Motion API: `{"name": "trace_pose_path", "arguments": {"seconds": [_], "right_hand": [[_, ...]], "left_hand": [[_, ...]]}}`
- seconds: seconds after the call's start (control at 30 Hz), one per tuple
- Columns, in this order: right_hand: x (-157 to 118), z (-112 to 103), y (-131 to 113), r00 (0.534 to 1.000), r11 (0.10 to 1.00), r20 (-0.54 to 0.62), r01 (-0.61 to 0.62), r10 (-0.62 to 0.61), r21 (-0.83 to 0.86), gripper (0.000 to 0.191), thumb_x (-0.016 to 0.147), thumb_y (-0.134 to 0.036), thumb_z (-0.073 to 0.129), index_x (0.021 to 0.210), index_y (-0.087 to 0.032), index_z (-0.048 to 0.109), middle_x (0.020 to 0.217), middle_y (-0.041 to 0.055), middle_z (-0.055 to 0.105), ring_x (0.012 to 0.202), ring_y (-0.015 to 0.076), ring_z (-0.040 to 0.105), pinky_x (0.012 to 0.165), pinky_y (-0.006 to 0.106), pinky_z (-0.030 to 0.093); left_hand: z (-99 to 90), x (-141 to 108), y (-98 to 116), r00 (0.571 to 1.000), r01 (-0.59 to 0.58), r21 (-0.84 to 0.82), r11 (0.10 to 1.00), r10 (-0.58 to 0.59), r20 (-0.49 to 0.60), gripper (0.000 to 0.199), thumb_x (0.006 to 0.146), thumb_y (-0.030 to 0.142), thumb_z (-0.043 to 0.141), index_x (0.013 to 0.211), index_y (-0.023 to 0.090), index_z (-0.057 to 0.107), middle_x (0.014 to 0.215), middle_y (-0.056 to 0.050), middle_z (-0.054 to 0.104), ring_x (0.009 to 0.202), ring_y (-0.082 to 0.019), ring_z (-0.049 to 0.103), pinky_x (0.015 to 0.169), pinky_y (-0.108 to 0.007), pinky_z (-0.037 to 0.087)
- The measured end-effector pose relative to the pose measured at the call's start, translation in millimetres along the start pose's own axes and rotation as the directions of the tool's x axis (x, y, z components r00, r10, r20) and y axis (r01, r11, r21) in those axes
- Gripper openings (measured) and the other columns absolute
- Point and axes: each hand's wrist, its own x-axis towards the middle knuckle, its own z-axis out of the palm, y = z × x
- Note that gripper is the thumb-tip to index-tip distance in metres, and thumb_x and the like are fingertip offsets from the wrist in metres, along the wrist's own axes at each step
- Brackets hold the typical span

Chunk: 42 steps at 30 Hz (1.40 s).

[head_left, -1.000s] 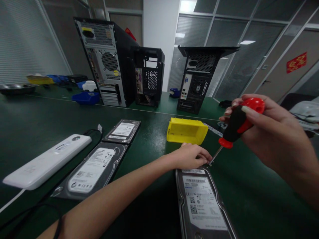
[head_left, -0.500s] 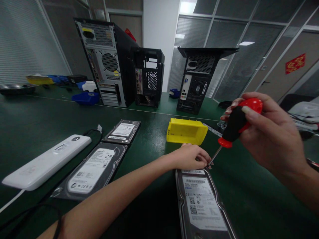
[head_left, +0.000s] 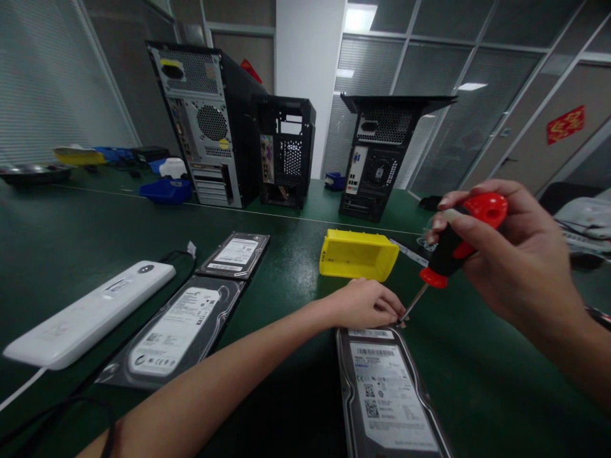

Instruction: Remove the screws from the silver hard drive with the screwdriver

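My right hand (head_left: 506, 254) is wrapped round a red and black screwdriver (head_left: 451, 245), tilted with its tip down to the left. The tip meets the far right corner of a hard drive (head_left: 391, 394) lying label up on the green table (head_left: 291, 273). My left hand (head_left: 365, 304) rests at the drive's far end, its fingers bent together beside the screwdriver tip. What those fingers pinch, if anything, is too small to make out. Just beyond my left hand, a yellow bin (head_left: 358, 254) lies with its opening towards me.
Two more hard drives (head_left: 176, 331) (head_left: 236, 254) lie to the left, beside a white power strip (head_left: 95, 312) and black cables. Three computer cases (head_left: 210, 127) (head_left: 286, 152) (head_left: 377, 152) stand at the back. Small blue bins (head_left: 165, 191) (head_left: 335, 181) sit near them.
The screwdriver handle has turned in my right hand, and those fingers have shifted on it. My left hand stays at the drive's far end. The view has tilted up slightly.
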Motion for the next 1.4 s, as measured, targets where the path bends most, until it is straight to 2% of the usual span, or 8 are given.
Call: {"name": "trace_pose_path", "arguments": {"seconds": [0.23, 0.4, 0.57, 0.8, 0.9, 1.03, 1.2, 1.4], "right_hand": [[1, -5, -8, 0.987, 0.985, 0.088, -0.145, 0.136, 0.096, 0.024, 0.075, -0.019, 0.058, 0.098, -0.023, 0.064, 0.086, 0.0005, 0.056, 0.073, 0.0119, 0.058, 0.063, 0.021, 0.054], [-1, -5, -5, 0.986, 0.993, 0.117, -0.115, 0.117, -0.025, 0.019, 0.079, -0.023, 0.061, 0.098, -0.024, 0.064, 0.087, 0.0006, 0.058, 0.078, 0.0118, 0.060, 0.069, 0.022, 0.054], [2, -1, -2, 0.994, 0.997, 0.075, -0.079, 0.080, -0.024, 0.020, 0.073, -0.020, 0.067, 0.089, -0.025, 0.057, 0.079, -0.0026, 0.058, 0.061, 0.0104, 0.057, 0.059, 0.023, 0.052], [3, -5, -8, 0.975, 0.981, 0.120, -0.194, 0.189, 0.030, 0.025, 0.073, -0.027, 0.063, 0.098, -0.025, 0.060, 0.080, -0.0004, 0.055, 0.064, 0.0134, 0.057, 0.055, 0.025, 0.053], [1, -10, -6, 0.971, 0.987, 0.175, -0.158, 0.161, -0.031, 0.029, 0.079, -0.028, 0.059, 0.108, -0.025, 0.060, 0.088, 0.0006, 0.055, 0.071, 0.0126, 0.058, 0.064, 0.024, 0.053], [3, -13, 1, 0.981, 0.990, 0.147, -0.112, 0.124, -0.088, 0.021, 0.081, -0.028, 0.060, 0.102, -0.026, 0.060, 0.088, 0.0002, 0.056, 0.073, 0.0118, 0.058, 0.064, 0.022, 0.053], [5, -13, 5, 0.993, 0.995, 0.076, -0.085, 0.089, -0.048, 0.017, 0.079, -0.022, 0.063, 0.094, -0.026, 0.056, 0.082, -0.0019, 0.056, 0.067, 0.0100, 0.057, 0.060, 0.021, 0.052], [4, -14, -3, 0.987, 0.994, 0.119, -0.105, 0.105, -0.002, 0.016, 0.081, -0.023, 0.057, 0.097, -0.027, 0.057, 0.082, -0.0005, 0.055, 0.068, 0.0115, 0.056, 0.060, 0.022, 0.053]], "left_hand": [[1.1, 2, -2, 1.000, 0.000, -0.018, 1.000, 0.000, -0.005, 0.025, 0.080, 0.010, 0.051, 0.100, 0.011, 0.067, 0.092, -0.005, 0.073, 0.086, -0.015, 0.068, 0.080, -0.025, 0.050], [1.9, 2, -5, 1.000, -0.013, -0.030, 0.999, 0.012, -0.011, 0.026, 0.080, 0.010, 0.051, 0.101, 0.012, 0.067, 0.093, -0.004, 0.073, 0.087, -0.016, 0.068, 0.081, -0.026, 0.049], [1.8, 2, -5, 1.000, -0.015, -0.040, 0.999, 0.014, -0.008, 0.025, 0.080, 0.010, 0.051, 0.100, 0.012, 0.067, 0.093, -0.005, 0.073, 0.087, -0.016, 0.068, 0.081, -0.026, 0.049], [2.4, 3, -7, 1.000, -0.016, -0.062, 0.998, 0.016, -0.003, 0.025, 0.081, 0.009, 0.051, 0.100, 0.012, 0.067, 0.093, -0.005, 0.073, 0.087, -0.016, 0.068, 0.080, -0.026, 0.049], [2.3, 3, -8, 1.000, -0.015, -0.073, 0.997, 0.015, -0.003, 0.025, 0.081, 0.009, 0.052, 0.100, 0.013, 0.067, 0.093, -0.004, 0.073, 0.088, -0.016, 0.068, 0.081, -0.026, 0.049], [1.6, 2, -7, 1.000, -0.019, -0.088, 0.996, 0.020, 0.010, 0.027, 0.079, 0.008, 0.053, 0.102, 0.012, 0.066, 0.095, -0.005, 0.073, 0.088, -0.016, 0.068, 0.081, -0.025, 0.050], [1.8, 1, -6, 0.999, -0.003, -0.114, 0.993, 0.006, 0.032, 0.032, 0.076, 0.008, 0.056, 0.108, 0.010, 0.064, 0.099, -0.008, 0.072, 0.091, -0.017, 0.068, 0.081, -0.026, 0.050], [1.2, 1, -6, 0.999, 0.023, -0.143, 0.989, -0.017, 0.043, 0.034, 0.077, 0.009, 0.055, 0.110, 0.010, 0.063, 0.101, -0.008, 0.071, 0.094, -0.016, 0.067, 0.084, -0.025, 0.050]]}}
